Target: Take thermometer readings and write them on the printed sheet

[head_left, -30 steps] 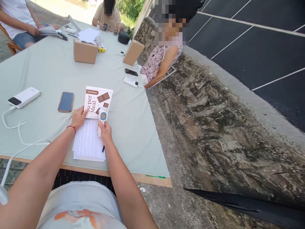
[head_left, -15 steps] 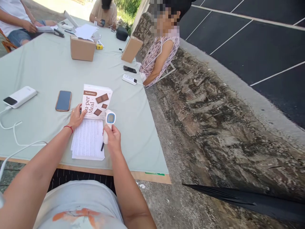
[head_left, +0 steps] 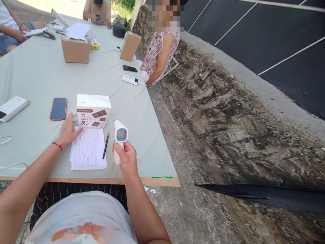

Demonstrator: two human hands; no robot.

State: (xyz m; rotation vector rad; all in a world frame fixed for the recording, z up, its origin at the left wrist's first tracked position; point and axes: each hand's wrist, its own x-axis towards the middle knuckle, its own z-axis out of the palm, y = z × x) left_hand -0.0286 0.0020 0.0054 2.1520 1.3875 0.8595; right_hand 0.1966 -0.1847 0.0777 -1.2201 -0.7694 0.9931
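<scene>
A white infrared thermometer [head_left: 120, 134] with a blue-rimmed screen is gripped by its handle in my right hand [head_left: 127, 156], above the cloth. My left hand [head_left: 67, 130] has its fingers spread and its thumb out, beside the lower left of a white Super Meal box [head_left: 92, 115]. Whether the thumb touches the box I cannot tell. The box stands upright at the far end of a stack of written sheets [head_left: 87, 149]. A black pen [head_left: 106, 145] lies along the right edge of the sheets.
A phone [head_left: 58, 108] and a white power bank [head_left: 14, 108] lie left on the cloth-covered table [head_left: 38, 78]. Farther back are a cardboard box [head_left: 75, 51], a second carton [head_left: 130, 46], a black phone [head_left: 130, 68] and a white device [head_left: 130, 79]. Several people sit around the table.
My left hand has come off the Super Meal box and opened. The box now stands more upright, showing its top. My right hand has moved the thermometer right, away from the sheets, uncovering the pen.
</scene>
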